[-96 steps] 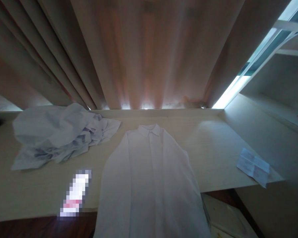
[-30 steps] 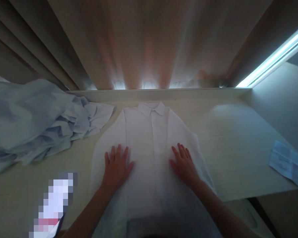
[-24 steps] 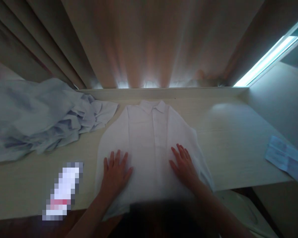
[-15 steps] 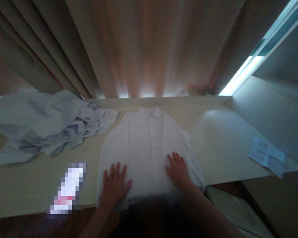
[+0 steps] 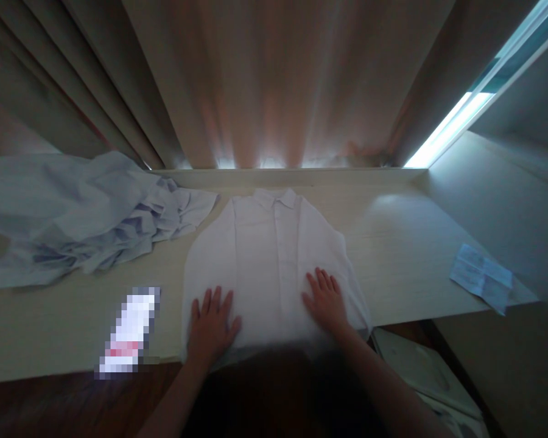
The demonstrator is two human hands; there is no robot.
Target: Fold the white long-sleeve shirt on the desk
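Two bare forearms enter from bottom edge, no sleeves visible to the frame edge. Left hand (image 5: pixel 211 326) and right hand (image 5: pixel 325 300): no gloves, rings, watch or bracelet seen. Nails short, unpainted as far as the dim light shows.

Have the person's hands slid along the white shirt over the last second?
Yes. Both the left hand and right hand slid down the white shirt, away from its collar, toward the person.
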